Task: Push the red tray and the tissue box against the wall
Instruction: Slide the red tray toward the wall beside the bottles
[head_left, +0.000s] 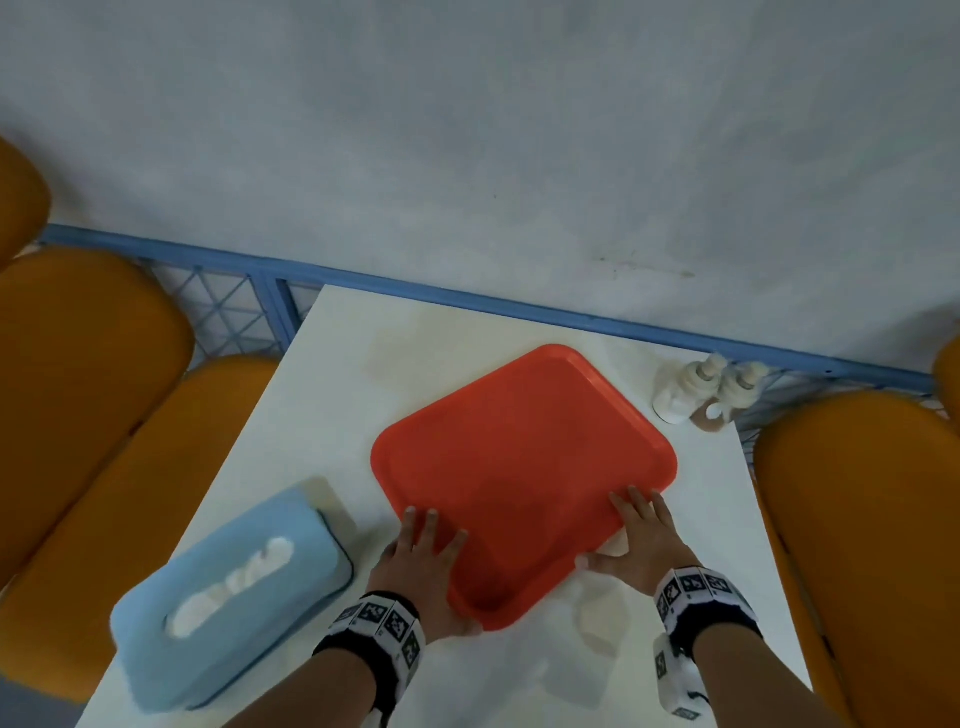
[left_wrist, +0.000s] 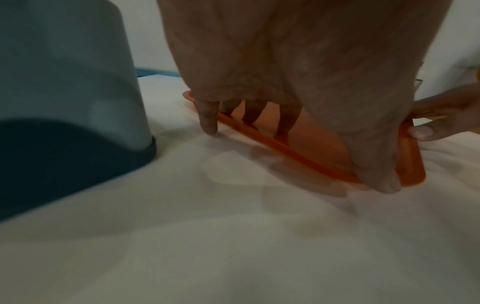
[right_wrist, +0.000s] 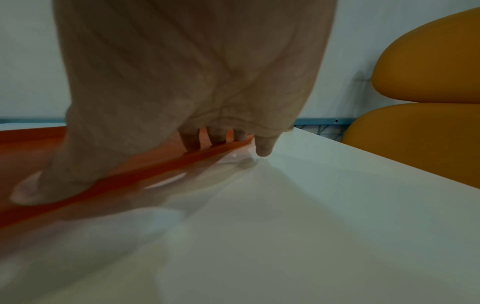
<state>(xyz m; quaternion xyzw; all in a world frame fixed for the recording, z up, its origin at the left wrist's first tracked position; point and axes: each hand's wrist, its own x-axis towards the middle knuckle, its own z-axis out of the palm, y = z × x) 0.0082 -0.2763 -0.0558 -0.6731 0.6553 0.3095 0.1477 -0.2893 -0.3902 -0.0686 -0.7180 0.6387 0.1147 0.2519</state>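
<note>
your head view is evenly lit but soft, and its edges bend the chairs (head_left: 78, 364). both wrist views are dim and blurred; faint shadows spread on the table (left_wrist: 233, 246) beneath each hand, with pale glare near its right edge.

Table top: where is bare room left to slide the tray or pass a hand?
Free: the strip between the red tray and the wall, and the near table edge between the forearms. Crowded: far right corner with two bottles; left near side with the tissue box beside the left hand.

Black wristbands (head_left: 371, 623) with checkered markers
</note>
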